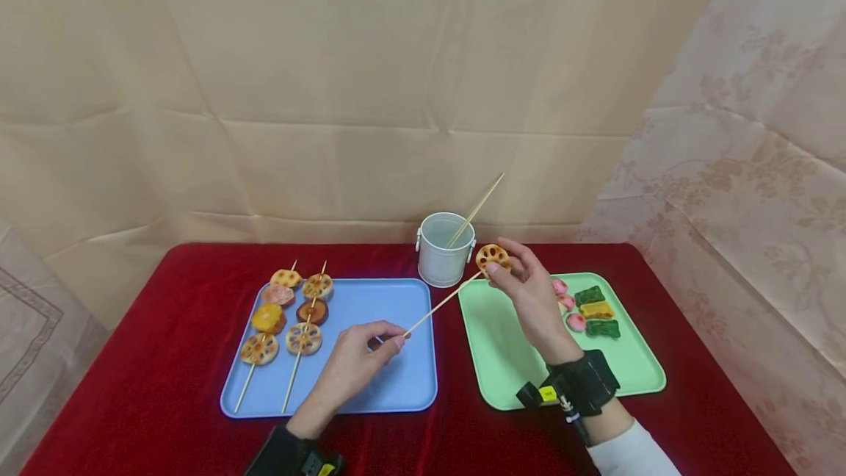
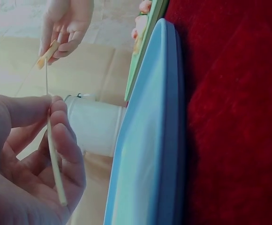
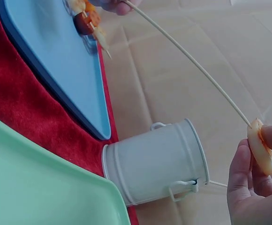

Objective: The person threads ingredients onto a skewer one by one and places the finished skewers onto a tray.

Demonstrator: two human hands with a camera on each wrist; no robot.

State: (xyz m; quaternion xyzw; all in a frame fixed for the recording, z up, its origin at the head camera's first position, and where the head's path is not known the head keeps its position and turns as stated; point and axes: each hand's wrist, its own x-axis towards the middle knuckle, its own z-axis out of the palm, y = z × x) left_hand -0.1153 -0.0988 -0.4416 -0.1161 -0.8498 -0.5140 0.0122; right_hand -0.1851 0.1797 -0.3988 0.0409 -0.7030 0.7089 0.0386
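My right hand [image 1: 534,303] pinches a browned lotus root slice [image 1: 492,261] between thumb and fingers, raised above the green tray's near-left part. My left hand [image 1: 360,358] pinches a thin wooden skewer [image 1: 439,307] near its lower end, over the blue tray. The skewer slants up to the right, and its far end meets the rim of the slice [image 3: 262,150] in the right wrist view. Whether the tip has gone into the slice cannot be told. In the left wrist view the skewer's blunt end [image 2: 61,194] sticks out below the left fingers.
The blue tray [image 1: 380,300] bears two loaded skewers [image 1: 311,314] at its left. On the green tray [image 1: 496,344] lie green and yellow pieces [image 1: 597,310] and several pink ones [image 1: 576,322]. A white bucket [image 1: 441,263] with bare skewers [image 1: 479,206] stands behind, on red cloth [image 1: 165,358].
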